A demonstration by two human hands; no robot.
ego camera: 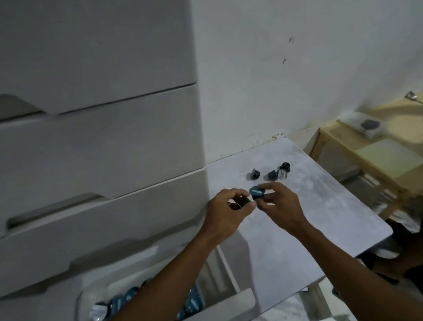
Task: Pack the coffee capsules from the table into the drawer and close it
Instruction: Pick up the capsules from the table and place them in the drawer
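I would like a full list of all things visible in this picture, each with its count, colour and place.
Loose capsules: about four, dark, on the table behind the hands.
Held capsule: one, blue lid, between the two hands.
Capsules in the drawer: several, blue and silver, exact count hidden by the arm.
Open drawer: one, white, lowest of the unit, at lower left.
Drawer unit: one, white, upper drawers shut, at left.
Table: one, pale marbled top, at centre.
Wooden crate: one, light wood, right of the table.
Wall: white, behind.
Left hand: fingers curled on a dark item, unclear.
Right hand: pinching the held capsule.
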